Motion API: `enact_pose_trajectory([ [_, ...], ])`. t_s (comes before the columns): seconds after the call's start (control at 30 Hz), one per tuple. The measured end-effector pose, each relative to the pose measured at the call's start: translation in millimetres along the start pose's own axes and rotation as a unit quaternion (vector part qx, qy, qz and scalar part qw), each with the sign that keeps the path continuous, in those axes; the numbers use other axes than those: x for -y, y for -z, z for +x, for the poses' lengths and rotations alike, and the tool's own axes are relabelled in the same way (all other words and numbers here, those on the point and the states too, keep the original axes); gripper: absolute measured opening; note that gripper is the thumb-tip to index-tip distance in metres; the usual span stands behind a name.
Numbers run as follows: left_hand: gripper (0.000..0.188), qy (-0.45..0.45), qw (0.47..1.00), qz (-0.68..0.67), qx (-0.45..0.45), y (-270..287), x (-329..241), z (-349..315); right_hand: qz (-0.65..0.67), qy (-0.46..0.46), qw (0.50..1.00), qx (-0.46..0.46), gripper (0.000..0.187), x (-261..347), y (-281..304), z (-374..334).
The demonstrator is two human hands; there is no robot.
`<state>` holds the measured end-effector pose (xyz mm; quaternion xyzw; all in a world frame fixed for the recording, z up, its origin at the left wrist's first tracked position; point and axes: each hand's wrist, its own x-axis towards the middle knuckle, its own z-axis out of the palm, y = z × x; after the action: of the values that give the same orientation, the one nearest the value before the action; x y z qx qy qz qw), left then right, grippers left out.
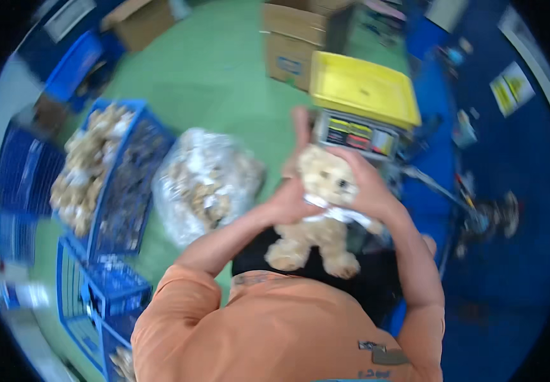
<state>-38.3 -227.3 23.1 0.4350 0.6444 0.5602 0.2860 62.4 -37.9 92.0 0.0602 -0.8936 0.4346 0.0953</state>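
Note:
A cream-coloured teddy bear (324, 237) with a white ribbon (335, 212) at its neck hangs upright before my lap, its legs downward. My left hand (292, 196) presses against the bear's left side near the neck, and one or more of its fingers point up beside the head. Around the other side of the head curls my right hand (369, 184), its fingers reaching over the top. The bear is held between both hands. Motion blur softens the picture, and the back of the bear is hidden.
On the green floor to the left stand a clear plastic bag (189, 162) of plush bears and a blue crate (151, 121) heaped with more. More blue crates (119, 290) stand nearer. Ahead are a yellow tray (364, 89) on a scale-like device and a cardboard box (291, 48).

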Motion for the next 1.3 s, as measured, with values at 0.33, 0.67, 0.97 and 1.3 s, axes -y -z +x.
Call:
enact_pose_trajectory([
  [0.33,0.046,0.216,0.902,-0.049,-0.37,89,25,-41,0.092,-0.09,0.987,-0.094,0.054,-63,-33,-13],
  [0.67,0.037,-0.158,0.523,0.121,-0.829,418,91,-140,0.193,-0.289,0.936,-0.06,0.023,-87,-45,-34],
  [0.97,0.031,0.265,0.73,0.191,-0.601,234,314,-162,0.217,-0.346,0.913,-0.009,0.022,-100,-64,-58],
  [1.3,0.037,0.569,0.706,0.229,-0.353,83,379,-226,0.17,-0.468,0.867,-0.019,0.022,-104,-62,-104],
])
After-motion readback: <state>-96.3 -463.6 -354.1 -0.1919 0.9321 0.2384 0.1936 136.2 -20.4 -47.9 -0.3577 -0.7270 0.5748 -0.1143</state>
